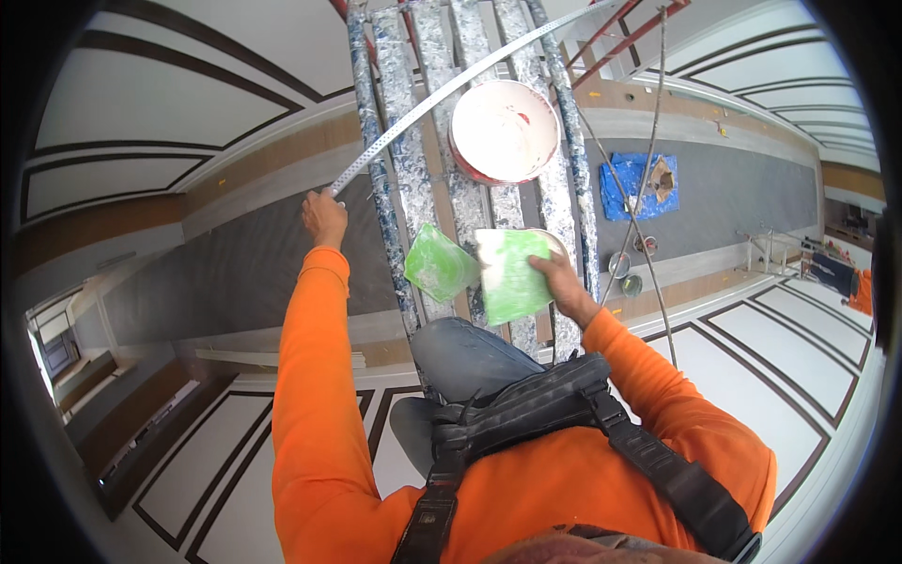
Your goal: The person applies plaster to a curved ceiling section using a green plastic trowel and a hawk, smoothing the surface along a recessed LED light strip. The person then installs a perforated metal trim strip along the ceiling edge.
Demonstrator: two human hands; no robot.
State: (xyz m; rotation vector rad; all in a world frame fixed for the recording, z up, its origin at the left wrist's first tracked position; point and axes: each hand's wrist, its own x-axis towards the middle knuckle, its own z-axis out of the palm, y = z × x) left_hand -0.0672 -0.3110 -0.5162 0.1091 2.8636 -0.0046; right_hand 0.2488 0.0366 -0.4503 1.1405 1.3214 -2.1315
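Observation:
My left hand (325,221), out to the left beyond the platform's edge, is closed round the near end of a long white perforated corner bead (413,111). The strip slants away across the platform to the far right. In my right hand (566,285) is a green plastic putty spreader (512,282) smeared with white, the thumb lying on its face. Beside it, a second green spreader (437,265), also coated in white, lies on the slats. Farther off stands a white bucket (487,178) with white and reddish residue inside. A pale round rim shows partly behind the held spreader.
I am on a paint-spattered slatted platform (402,141), raised above a grey floor (254,249). Red scaffold bars (615,42) and slanting ropes (656,103) flank it. Below right lie a blue sheet (615,185) and several small tins. Another person (860,289) is at the far right.

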